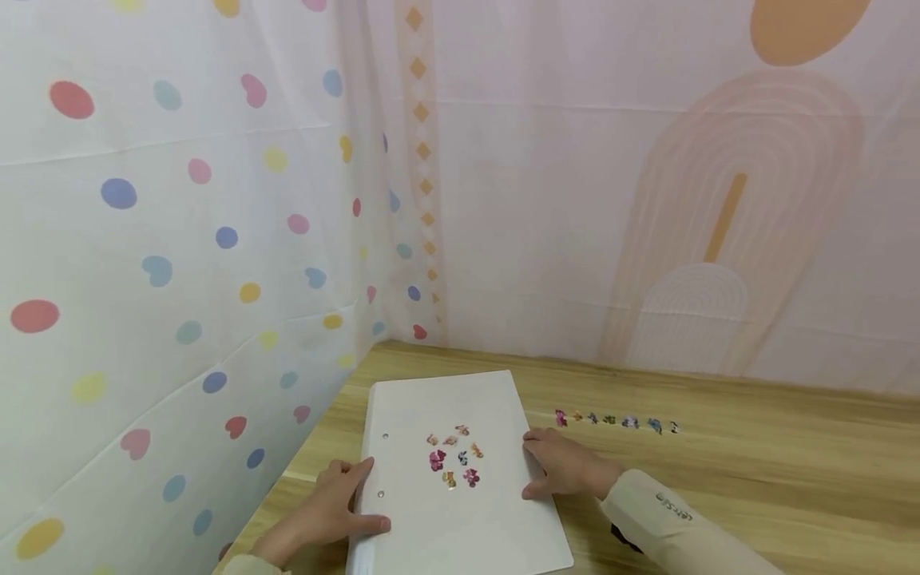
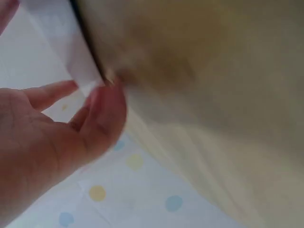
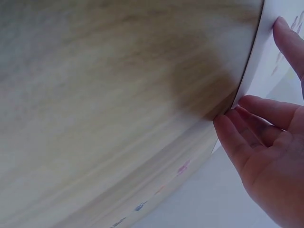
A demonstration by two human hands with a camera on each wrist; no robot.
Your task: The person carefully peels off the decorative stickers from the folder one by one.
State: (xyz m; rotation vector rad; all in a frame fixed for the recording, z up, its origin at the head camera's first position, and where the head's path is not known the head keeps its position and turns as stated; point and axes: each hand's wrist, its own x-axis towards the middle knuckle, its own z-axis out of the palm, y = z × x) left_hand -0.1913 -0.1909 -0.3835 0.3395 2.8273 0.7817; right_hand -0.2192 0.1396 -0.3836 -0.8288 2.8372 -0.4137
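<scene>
A white ring binder [image 1: 496, 527] lies closed, with two metal rivets near its spine. Small colourful stickers [image 1: 450, 455], pink, orange and blue among them, form a loose cluster on its cover. My left hand [image 1: 327, 507] grips the spine side, thumb on the cover; in the left wrist view, bent fingers [image 2: 107, 107] meet the white edge [image 2: 64, 42]. Opposite it, my right hand [image 1: 564, 463] holds the free edge. The right wrist view has its thumb [image 3: 289, 42] over the cover and its other fingertips at the rim.
Beyond my right hand, a row of several small colourful pieces [image 1: 630, 422] lies on the wooden table [image 1: 791, 471]. A dotted curtain [image 1: 180, 239] hangs along the left side, and a pale patterned curtain [image 1: 539, 200] hangs behind the table's back edge.
</scene>
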